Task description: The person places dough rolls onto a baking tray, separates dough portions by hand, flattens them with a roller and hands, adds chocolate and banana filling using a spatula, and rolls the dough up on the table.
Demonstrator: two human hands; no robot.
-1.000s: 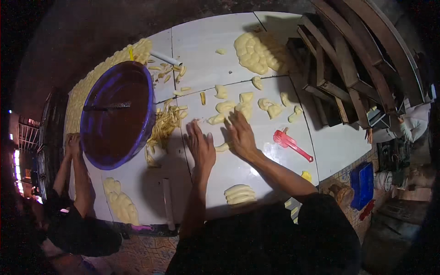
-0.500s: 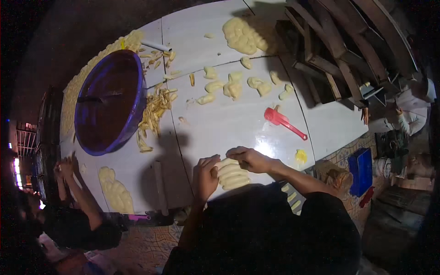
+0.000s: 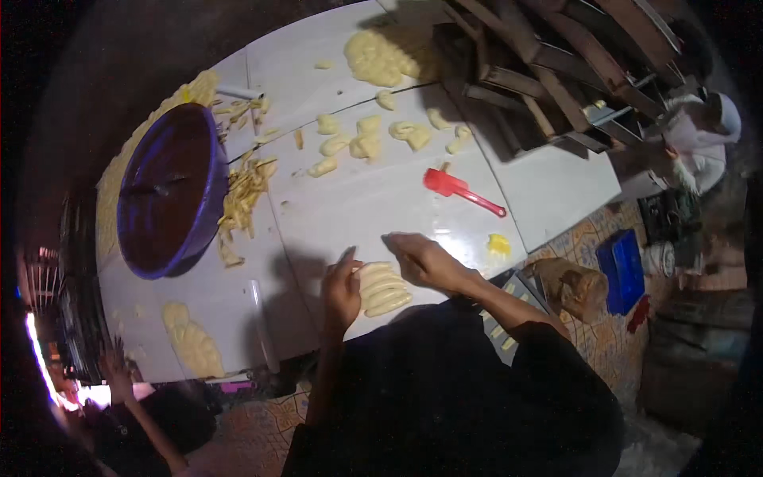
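Observation:
Several pale dough rolls lie side by side in a row at the near edge of the white table. At their left side is my left hand, fingers pointing up and thumb at the upper end of the row. My right hand hovers past the upper right of the rolls, its fingers stretched to the left and a gap between it and the dough. Farther right lie a red long-handled plastic tool and a soft yellow lump. Several small dough pieces are scattered beyond.
A purple basin stands left, beside a heap of yellowish strips. Dough masses lie far off and near left. Dark tins are stacked far right. A tray is below my right forearm. A co-worker's hand is left.
My right hand has lifted off the rolls and now sits apart from them. My left hand's fingers have loosened. The view has shifted, and the co-worker's hands at left have moved lower.

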